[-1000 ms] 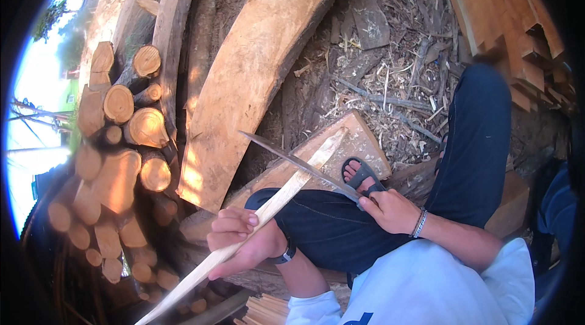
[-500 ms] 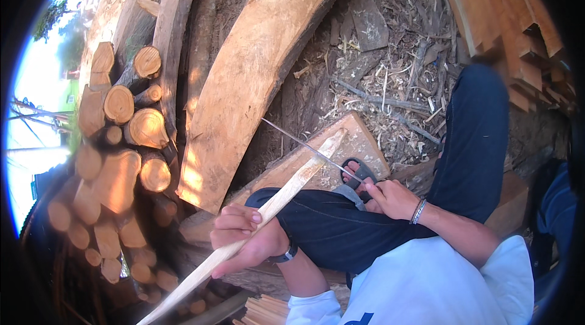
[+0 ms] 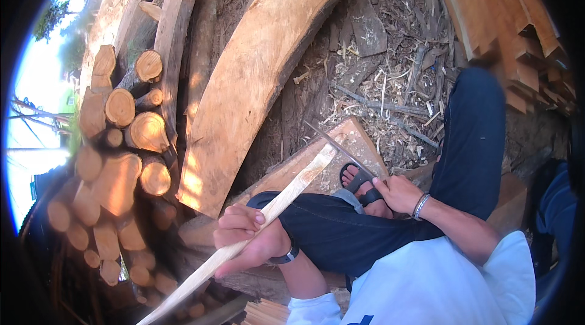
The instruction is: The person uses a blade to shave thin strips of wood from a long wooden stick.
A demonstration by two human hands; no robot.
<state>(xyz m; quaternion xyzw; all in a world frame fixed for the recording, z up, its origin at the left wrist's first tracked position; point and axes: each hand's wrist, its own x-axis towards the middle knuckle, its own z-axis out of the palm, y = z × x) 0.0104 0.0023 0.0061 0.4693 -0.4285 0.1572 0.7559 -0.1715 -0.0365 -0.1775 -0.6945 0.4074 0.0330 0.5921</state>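
Observation:
A pale, peeled wooden stick (image 3: 291,195) slants from the lower left up to the middle, its far end tapered and lying over a flat plank (image 3: 358,141). My left hand (image 3: 251,244) is closed round the stick near my knee, thumb along its side. In my right hand (image 3: 400,195) is a long-bladed knife (image 3: 345,152), its handle hidden by my fingers. The thin blade points up and left, just beyond the stick's tapered end; whether they touch I cannot tell. My sandaled foot (image 3: 359,183) rests beside the plank, under the knife.
Stacked cut logs (image 3: 148,131) stand at the left. A broad curved slab (image 3: 256,63) runs up the middle. Wood shavings (image 3: 396,93) and bark litter the ground. Sawn boards (image 3: 499,8) are piled at the upper right. Someone's blue-clad leg (image 3: 557,203) shows at the right edge.
My right hand has shifted slightly right and down, and the blade, which crossed the stick, now lies past its tip. The stick's far end has moved a little down and left.

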